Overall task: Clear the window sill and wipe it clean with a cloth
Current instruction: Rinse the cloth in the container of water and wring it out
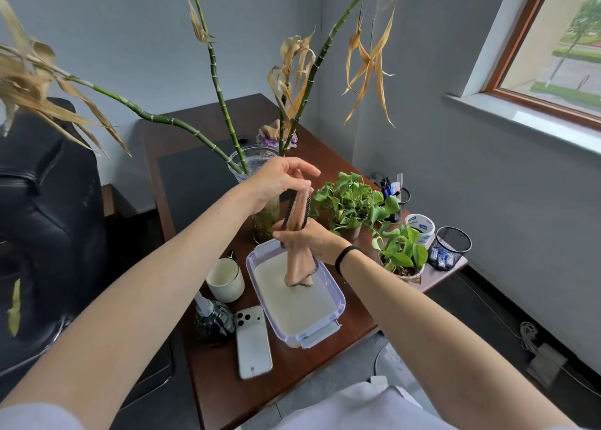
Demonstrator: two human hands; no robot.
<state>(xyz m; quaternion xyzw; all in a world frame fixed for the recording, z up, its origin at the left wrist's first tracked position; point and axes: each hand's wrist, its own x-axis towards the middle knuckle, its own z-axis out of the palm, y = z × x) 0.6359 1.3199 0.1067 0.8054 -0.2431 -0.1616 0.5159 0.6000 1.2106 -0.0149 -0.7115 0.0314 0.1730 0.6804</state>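
Observation:
A tan cloth (298,213) with a dark edge hangs stretched in a vertical strip over a clear plastic tub (335,299) of cloudy water on the brown desk. My left hand (279,182) pinches the cloth's top end. My right hand (309,237) grips around its middle, lower down. The cloth's bottom end dips into the water. The pale grey window sill (527,120) runs along the wall at the upper right, under a wood-framed window, and nothing stands on the part I see.
The desk (325,358) holds a glass vase with tall bamboo stalks (247,163), two potted green plants (351,205) (401,254), a white cup (226,280), a phone (253,342), a small spray bottle (213,322), tape (421,226) and mesh holders (450,247). A black chair (48,218) stands left.

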